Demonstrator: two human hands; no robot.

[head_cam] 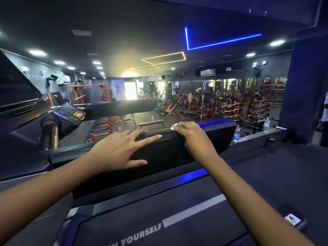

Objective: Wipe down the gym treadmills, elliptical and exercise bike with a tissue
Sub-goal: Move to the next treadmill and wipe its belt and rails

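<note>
Tissue (174,126) beneath right hand (193,135)

L hand (120,151) flat, fingers spread, on treadmill front cover (168,157). R hand (191,135) curled over cover's top edge, gripping white tissue (174,126). Belt (142,219) below, marked "YOURSELF". Adjacent console (70,112) at L.
</note>
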